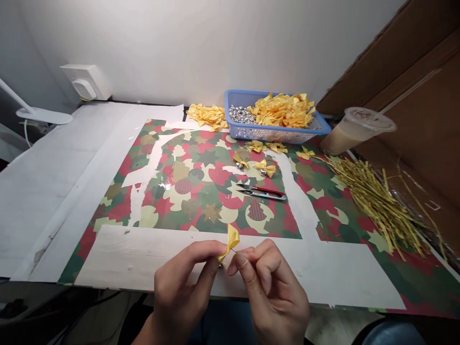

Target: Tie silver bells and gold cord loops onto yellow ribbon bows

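My left hand (189,273) pinches a yellow ribbon bow (233,235) between thumb and forefinger, just above the table's front edge. A small silver bell (220,265) shows under the bow by my left thumb. Close on the right, my right hand (271,278) has its fingertips closed on a thin gold tie (234,250) that runs to the middle of the bow. Its far end is hidden in the fingers. Beyond my hands lie thread snips (268,192) with a red and grey handle. Finished-looking yellow bows with bells (265,168) rest behind the snips.
A blue basket (280,135) of yellow bows and silver bells stands against the wall. Loose bows (207,116) lie left of it. To the right are a tilted lidded drink cup (354,129) and a bundle of gold ties (377,201). A white lamp base (45,116) sits far left.
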Demonstrator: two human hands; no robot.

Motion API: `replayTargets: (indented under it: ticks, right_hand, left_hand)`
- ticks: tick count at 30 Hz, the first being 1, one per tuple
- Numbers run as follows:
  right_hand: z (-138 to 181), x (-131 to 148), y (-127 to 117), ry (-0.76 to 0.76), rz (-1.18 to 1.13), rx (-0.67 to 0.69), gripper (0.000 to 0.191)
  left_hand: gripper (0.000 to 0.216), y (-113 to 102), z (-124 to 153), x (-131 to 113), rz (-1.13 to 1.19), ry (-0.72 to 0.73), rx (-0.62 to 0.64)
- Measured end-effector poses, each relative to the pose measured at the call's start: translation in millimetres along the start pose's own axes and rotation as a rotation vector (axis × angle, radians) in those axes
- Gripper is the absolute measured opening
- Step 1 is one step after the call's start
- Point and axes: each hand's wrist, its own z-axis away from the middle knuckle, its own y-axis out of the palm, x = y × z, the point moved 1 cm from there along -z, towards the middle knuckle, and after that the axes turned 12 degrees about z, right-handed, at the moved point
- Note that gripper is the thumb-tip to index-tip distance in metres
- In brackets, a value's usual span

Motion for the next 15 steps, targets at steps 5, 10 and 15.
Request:
replayTargets:
  ticks: [5,10,15]
  right_hand:
    - [-1,-1,2,-0.031,-0.015,-0.003,0.031]
    - [-6,-1,1,-0.053,-0.027,-0.037,0.022]
    - [-12,6,-12,-0.049,0.114,0.107,0.025]
  left_hand:
    - [0.021,1,2,-1,0.004,-0.049,0.007]
    - [0.018,0,-1,0,0.088,-0.15,-0.023]
    - [0.012,-4,-8,3,0.145,-0.28,-0.027]
